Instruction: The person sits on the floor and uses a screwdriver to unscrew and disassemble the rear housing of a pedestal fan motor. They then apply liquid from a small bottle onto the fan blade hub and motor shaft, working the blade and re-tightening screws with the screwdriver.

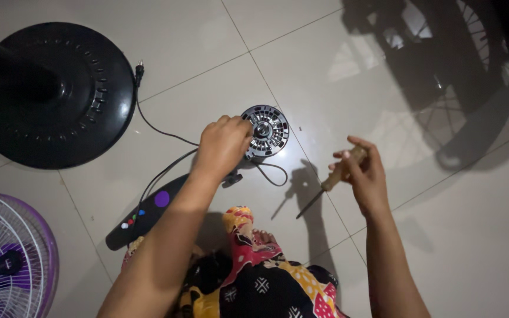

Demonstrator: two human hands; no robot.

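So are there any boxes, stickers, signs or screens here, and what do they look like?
No boxes, signs or screens show.
Control panel: long black piece on the floor below the left hand, with a round purple knob and small red, green, blue and white buttons; labels, if any, are too small to tell.

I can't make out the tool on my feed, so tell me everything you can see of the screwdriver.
The screwdriver has a pale, wood-coloured handle and a thin dark metal shaft. The right hand grips it by the handle, above the white tiled floor. It is tilted, tip pointing down and toward the person's left. The tip touches nothing, and the tip type cannot be told. Its shadow falls on the tile beside it.
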